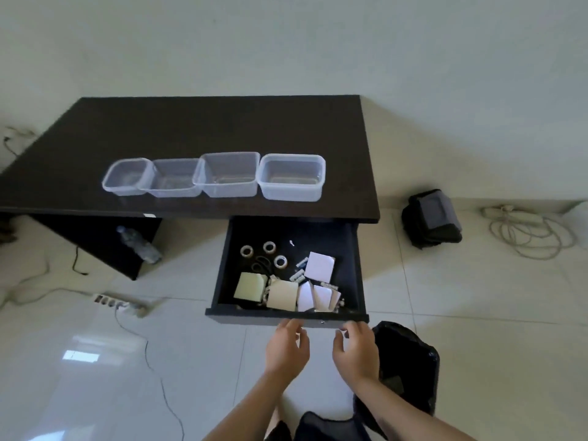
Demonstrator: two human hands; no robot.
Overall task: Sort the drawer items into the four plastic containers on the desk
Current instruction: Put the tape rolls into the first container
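A dark drawer (288, 316) is pulled out from under the dark desk (191, 128). Inside lie three tape rolls (269, 247), black rubber bands (261, 264), pale yellow note pads (250, 286), white note pads (319, 267) and small batteries (297, 276). Several clear plastic containers (291, 178) stand in a row on the desk, all without contents. My left hand (288, 345) and my right hand (356, 350) hover just in front of the drawer's front edge, fingers relaxed, holding nothing.
A black bin bag (410, 361) sits on the floor at my right. A power strip (119, 302) with cables lies on the tiles at left. A water bottle (140, 245) leans under the desk. A dark bag (431, 219) and coiled cable (528, 230) lie at right.
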